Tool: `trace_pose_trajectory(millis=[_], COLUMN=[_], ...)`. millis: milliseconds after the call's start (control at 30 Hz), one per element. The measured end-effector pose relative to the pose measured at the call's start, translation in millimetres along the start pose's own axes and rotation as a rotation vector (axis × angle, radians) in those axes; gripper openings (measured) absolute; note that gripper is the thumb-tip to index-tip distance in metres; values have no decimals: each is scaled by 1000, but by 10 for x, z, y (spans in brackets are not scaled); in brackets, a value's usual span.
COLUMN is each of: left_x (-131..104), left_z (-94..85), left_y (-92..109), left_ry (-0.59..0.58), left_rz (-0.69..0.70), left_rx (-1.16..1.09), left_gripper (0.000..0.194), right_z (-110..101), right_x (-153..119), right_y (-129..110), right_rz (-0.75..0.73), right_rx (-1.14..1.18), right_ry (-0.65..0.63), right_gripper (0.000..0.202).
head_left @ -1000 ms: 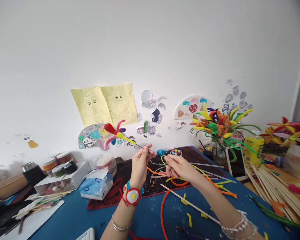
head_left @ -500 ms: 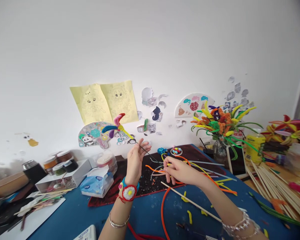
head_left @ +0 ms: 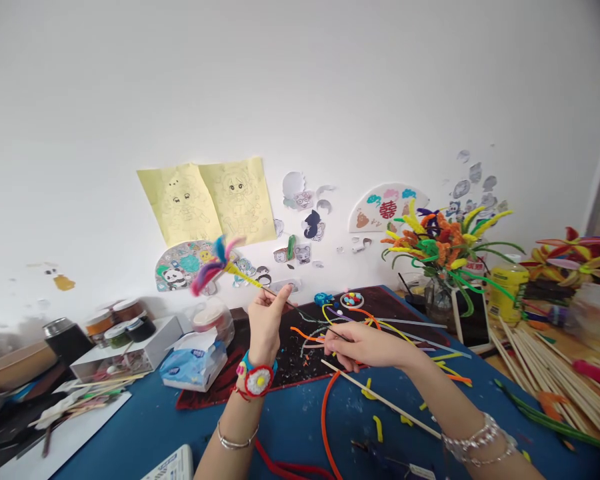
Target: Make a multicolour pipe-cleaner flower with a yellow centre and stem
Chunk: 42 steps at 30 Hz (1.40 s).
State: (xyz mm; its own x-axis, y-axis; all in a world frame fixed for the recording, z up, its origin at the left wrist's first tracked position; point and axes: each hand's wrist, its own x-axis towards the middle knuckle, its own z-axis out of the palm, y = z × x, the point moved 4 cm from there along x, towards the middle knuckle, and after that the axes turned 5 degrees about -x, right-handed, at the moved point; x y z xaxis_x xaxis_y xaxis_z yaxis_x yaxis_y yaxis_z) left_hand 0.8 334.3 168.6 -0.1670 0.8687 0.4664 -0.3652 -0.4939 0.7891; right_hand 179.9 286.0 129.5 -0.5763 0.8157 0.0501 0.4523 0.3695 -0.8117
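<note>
My left hand (head_left: pixel 265 327) is closed, thumb against fingers, on the stem of a pipe-cleaner flower (head_left: pixel 240 273). Its blue, pink, red and purple petals are blurred and tilt up to the left, above a yellow-wrapped length of stem. A thin dark strand (head_left: pixel 310 319) runs from near my left fingertips down to my right hand (head_left: pixel 363 345), whose fingers are pinched on its far end. Whether the strand is the bare stem or a wrapping wire, I cannot tell. Beneath my right hand lie loose orange pipe cleaners (head_left: pixel 300 333) on a dark mat (head_left: pixel 290 380).
A wooden stick (head_left: pixel 380 400) and a curved orange pipe cleaner (head_left: pixel 326 427) lie in front. To the left are a tissue pack (head_left: pixel 193 363) and a white box (head_left: pixel 125 353) with jars. At right stand a vase of pipe-cleaner flowers (head_left: pixel 437 300), a glue bottle (head_left: pixel 507 290) and many sticks (head_left: pixel 555 380).
My left fingers have gone from spread to closed round the stem. The flower has turned, its petals now pointing differently and lower. My right hand has stayed nearly in place.
</note>
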Motion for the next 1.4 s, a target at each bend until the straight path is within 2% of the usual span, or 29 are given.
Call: trace_pose_trajectory(millis=[233,433,533,700,900,1133,1400], left_x=[-16,-163,-247,-380,-463,-480,-500], left_z=[68,217,280,392,440,366,363], left_y=[-32,-6,7,18,67,79,91], left_ry=[-95,-286,-357,-450,-455,-404,-379], left_rz=[-31,-29,9,72,137,219,220], left_rx=[59,69,141,217,226,224,144], left_gripper=[28,32,29,22,28,31,29], right_z=[32,117,116,53,61,95,175], right_x=[37,92,113,125,124,89,130], right_y=[16,4,-10,-61,-87,-143,-183], right_rz=[47,45,15,-75,-132,-160,-177], right_rx=[-48,-58,-46,-5,56,93,80], right_ry=[17,0,75,269,355,364,379], right_gripper=[31,32,38,44,44,44,47])
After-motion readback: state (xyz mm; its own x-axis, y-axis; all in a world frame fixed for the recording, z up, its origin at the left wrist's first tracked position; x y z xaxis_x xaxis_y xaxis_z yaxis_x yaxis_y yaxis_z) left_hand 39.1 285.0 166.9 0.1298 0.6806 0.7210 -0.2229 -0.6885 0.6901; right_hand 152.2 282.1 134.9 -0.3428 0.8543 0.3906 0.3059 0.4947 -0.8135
